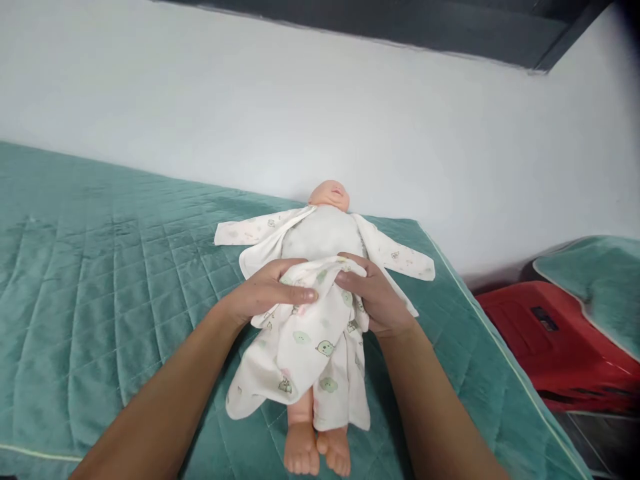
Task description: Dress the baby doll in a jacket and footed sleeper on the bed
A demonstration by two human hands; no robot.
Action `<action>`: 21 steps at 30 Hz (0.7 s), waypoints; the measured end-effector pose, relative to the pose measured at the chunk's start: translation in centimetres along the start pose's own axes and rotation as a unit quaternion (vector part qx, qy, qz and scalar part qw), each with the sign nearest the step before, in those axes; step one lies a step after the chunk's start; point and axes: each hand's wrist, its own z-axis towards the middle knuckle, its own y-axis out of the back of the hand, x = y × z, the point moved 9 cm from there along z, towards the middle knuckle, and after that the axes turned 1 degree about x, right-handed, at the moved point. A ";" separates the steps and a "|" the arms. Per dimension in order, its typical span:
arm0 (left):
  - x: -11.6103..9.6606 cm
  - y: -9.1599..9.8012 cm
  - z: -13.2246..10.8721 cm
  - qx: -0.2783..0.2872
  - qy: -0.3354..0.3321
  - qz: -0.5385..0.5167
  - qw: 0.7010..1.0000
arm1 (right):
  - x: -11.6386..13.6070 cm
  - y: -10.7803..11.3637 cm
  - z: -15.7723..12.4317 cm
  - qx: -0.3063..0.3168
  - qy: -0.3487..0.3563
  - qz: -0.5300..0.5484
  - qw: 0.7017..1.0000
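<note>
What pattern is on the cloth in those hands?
The cloth is white with scattered green and pink prints, best seen in the head view.

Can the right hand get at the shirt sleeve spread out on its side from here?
Probably yes: the sleeve lies uncovered on the green quilt, beyond the right hand, with nothing across it. That hand grips the patterned cloth and would likely release it first.

The quilt is green with stitched squares, and its right edge has pale yellow trim. The doll has a peachy head and feet (but a pale grey tummy). Its shirt is white with tiny pictures, and the white cloth has green and pink ones.
</note>
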 end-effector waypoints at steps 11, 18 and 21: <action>0.1 2.2 -0.1 -0.149 -0.066 -0.084 0.983 | -0.3 -2.3 -1.0 0.117 -0.084 -0.150 0.978; -1.4 -0.3 -0.2 0.016 -0.034 0.057 0.998 | -0.3 -0.2 -0.1 0.004 -0.014 -0.011 1.000; -1.2 -1.2 -0.6 0.053 -0.007 0.116 0.992 | -0.3 -0.1 0.0 -0.008 -0.004 0.009 1.000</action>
